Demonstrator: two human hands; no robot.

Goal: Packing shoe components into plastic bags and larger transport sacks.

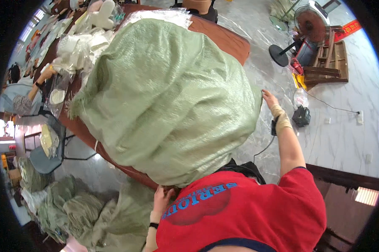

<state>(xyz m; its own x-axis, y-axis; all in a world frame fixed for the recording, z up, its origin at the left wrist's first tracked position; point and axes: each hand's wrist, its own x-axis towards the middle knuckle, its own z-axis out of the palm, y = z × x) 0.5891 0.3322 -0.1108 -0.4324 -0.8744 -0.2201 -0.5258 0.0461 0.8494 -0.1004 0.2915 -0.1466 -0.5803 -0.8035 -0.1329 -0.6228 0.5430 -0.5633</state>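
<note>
A large pale green woven sack [168, 96], bulging and wrinkled, lies over the brown table [229, 44] in front of me. At its right corner, my right hand [271, 101] grips the sack's edge with closed fingers. Low down by my red shirt, my left hand [161, 200] is curled at the sack's near edge, closed on the fabric; its fingertips are partly hidden. Frayed threads hang from the sack's left corner. What lies inside or beneath it is out of sight.
White items in clear plastic bags [82, 48] crowd the table's far left, near another person's hand [46, 74]. A grey chair [48, 155] stands left, above piled green sacks [78, 206]. To the right are a standing fan [309, 25] and a wooden stool [328, 63].
</note>
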